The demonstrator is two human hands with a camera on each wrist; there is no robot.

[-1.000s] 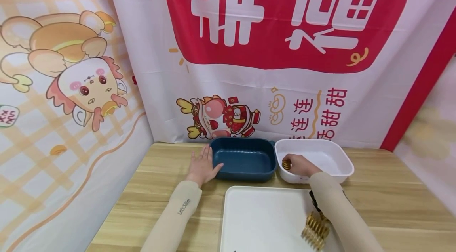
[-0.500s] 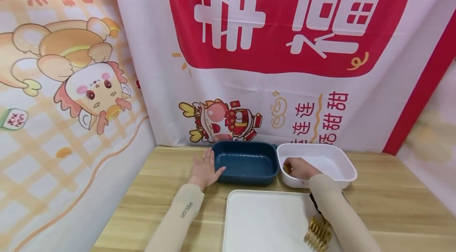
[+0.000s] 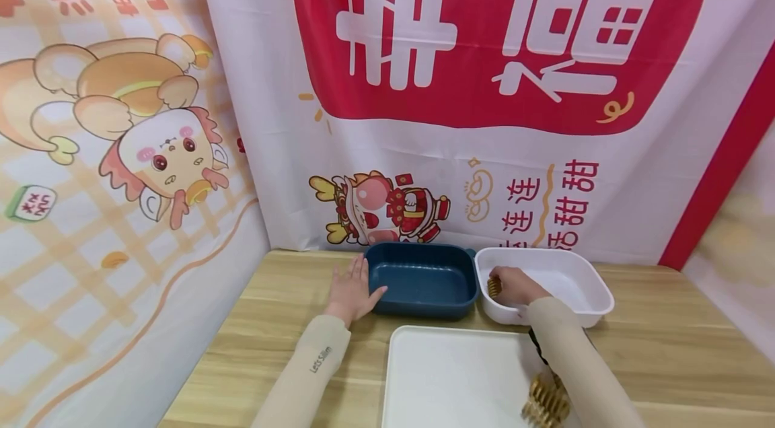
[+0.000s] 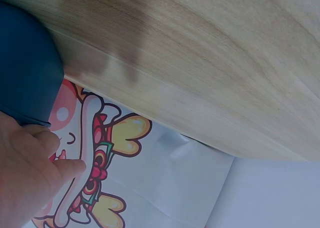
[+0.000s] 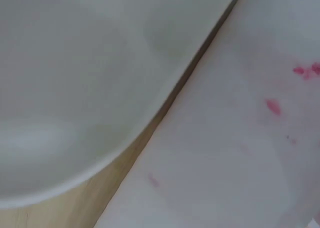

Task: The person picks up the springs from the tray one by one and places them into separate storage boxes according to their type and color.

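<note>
My left hand [image 3: 351, 291] rests against the left side of a dark blue plastic basin [image 3: 424, 310], fingers extended along its rim. Its fingertips and the basin's end also show in the left wrist view. Inside a white basin [image 3: 578, 283], at its left end, my right hand [image 3: 517, 287] holds a brownish-gold claw hair clip [image 3: 494, 287], partly hidden by the fingers. The right wrist view shows only the white basin's wall and rim, with no hand. More brownish claw clips [image 3: 545, 402] lie on the white tray [image 3: 448, 374], partly covered by my right sleeve.
The two basins stand side by side at the back of the wooden table [image 3: 236, 334], close to a printed wall cloth [image 3: 266, 145]. The tray lies in front of them. A dark strap or item [image 3: 537, 345] shows beside the right forearm.
The whole head view has shifted slightly, so everything sits a little lower and further right. Both hands keep their places at the basins, and the right still holds the clip.
</note>
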